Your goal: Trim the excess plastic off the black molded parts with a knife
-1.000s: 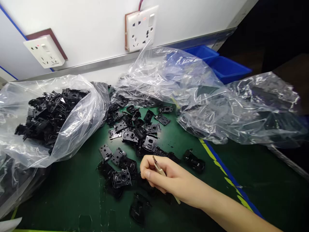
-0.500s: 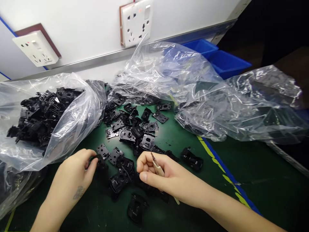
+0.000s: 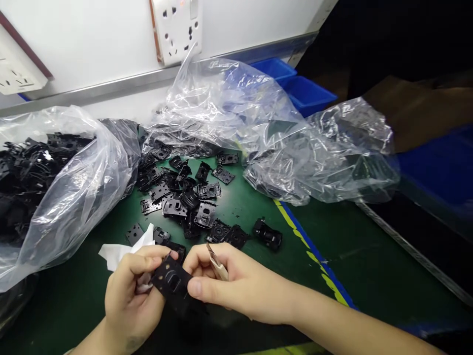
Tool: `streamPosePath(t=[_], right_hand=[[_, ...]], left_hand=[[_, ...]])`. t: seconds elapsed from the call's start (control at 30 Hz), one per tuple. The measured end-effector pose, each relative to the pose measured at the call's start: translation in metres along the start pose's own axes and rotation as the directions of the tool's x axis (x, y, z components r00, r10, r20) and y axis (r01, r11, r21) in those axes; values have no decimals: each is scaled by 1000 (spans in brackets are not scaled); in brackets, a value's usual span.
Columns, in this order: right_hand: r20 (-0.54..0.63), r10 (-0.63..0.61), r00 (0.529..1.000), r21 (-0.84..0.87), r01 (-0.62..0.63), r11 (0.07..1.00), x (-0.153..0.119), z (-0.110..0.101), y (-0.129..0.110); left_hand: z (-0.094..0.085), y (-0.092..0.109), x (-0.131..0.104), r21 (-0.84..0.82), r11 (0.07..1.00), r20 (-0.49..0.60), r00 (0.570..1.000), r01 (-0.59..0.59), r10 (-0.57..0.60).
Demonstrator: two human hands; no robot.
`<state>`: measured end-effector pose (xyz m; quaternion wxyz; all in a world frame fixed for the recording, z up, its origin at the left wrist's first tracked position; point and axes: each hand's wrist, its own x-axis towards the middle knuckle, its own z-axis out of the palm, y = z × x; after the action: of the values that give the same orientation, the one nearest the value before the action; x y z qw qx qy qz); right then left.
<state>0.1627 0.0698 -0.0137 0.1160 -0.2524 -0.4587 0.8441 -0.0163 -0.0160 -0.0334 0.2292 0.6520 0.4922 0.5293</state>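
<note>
A black plastic part [image 3: 173, 283] with a round centre is held between both hands. My left hand [image 3: 136, 291] grips its left edge and also has a white cloth or tissue [image 3: 123, 249] in it, sticking out behind the fingers. My right hand [image 3: 225, 278] pinches the part's right edge between thumb and finger. Tucked in that same hand is a thin pointed blade tool [image 3: 217, 264] with a pale wrapped handle, its tip upward. Just beyond my hands lies a pile of similar black parts [image 3: 175, 204] on the green table [image 3: 254, 212].
On the left, a clear bag [image 3: 84, 182] holds many black parts. Another crumpled clear bag [image 3: 273, 133] lies across the back, near blue bins [image 3: 310, 96]. One separate black part [image 3: 268, 234] rests right of the pile. A socket panel [image 3: 177, 29] is on the wall.
My hands have come together on one black part. The white cloth now shows at my left hand. The camera view has turned right, shifting the scene left.
</note>
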Motion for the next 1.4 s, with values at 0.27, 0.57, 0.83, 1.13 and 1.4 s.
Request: streamPosePath(t=[0.27,0.57,0.83,1.13,1.4], right_hand=[[5,26,1000,-95,-26,995,-3,-7,-7],[-168,-148,975,-223,108,969,-7,-12,-10],[-34,-411,911,-907,144,395,-12,-8,-7],[-29,-516,856,-998,-49,-25,0,-2,17],[-15,-552,834,-993,-78,-90,0,-3,18]], left_hand=[[-20,-2,15,12,989,279,950,-148,139],[-9,25,16,32,710,-31,710,704,-703],[-9,27,25,70,607,-41,610,792,-791],[3,34,23,110,578,-81,587,809,-806],[1,25,18,58,609,-45,611,791,-790]])
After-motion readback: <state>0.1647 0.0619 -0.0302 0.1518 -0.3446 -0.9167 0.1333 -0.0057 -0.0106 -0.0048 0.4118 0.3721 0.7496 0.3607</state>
